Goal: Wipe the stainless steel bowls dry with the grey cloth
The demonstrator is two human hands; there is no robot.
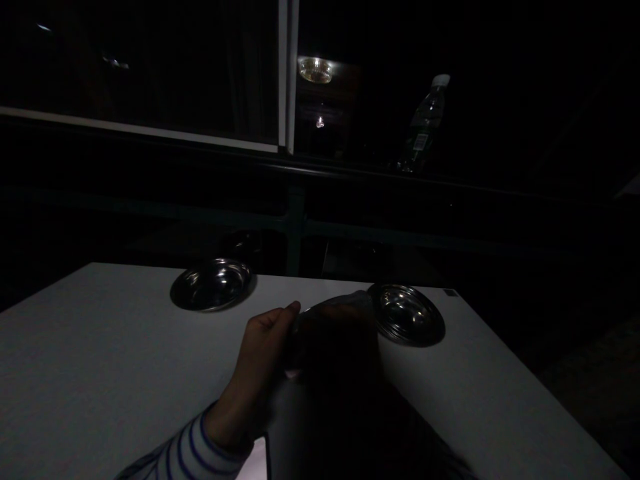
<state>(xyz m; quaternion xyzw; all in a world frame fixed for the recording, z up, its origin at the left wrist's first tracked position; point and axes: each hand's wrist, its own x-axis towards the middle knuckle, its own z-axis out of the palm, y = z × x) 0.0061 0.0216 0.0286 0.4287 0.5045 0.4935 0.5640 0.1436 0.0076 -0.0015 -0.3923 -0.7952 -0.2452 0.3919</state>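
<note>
My left hand (263, 347), in a striped sleeve, is raised over the white table (125, 347). Its thumb presses on its curled fingers at the edge of a thin, see-through piece that looks like plastic film (357, 298). The film runs to the right over my right hand (343, 353), which is a dark shape in deep shadow. Its fingers cannot be made out. One shiny metal plate (213, 285) lies beyond my left hand. Just right of my right hand is another metal plate (407, 315), its left rim partly covered by the film.
A bright, pale panel with a dark rim (255, 460) shows at the bottom edge, under my left forearm. Behind the table run a dark rail (320, 172) and a window frame (285, 80). A clear bottle with a white cap (425, 123) stands tilted in view at the back right.
</note>
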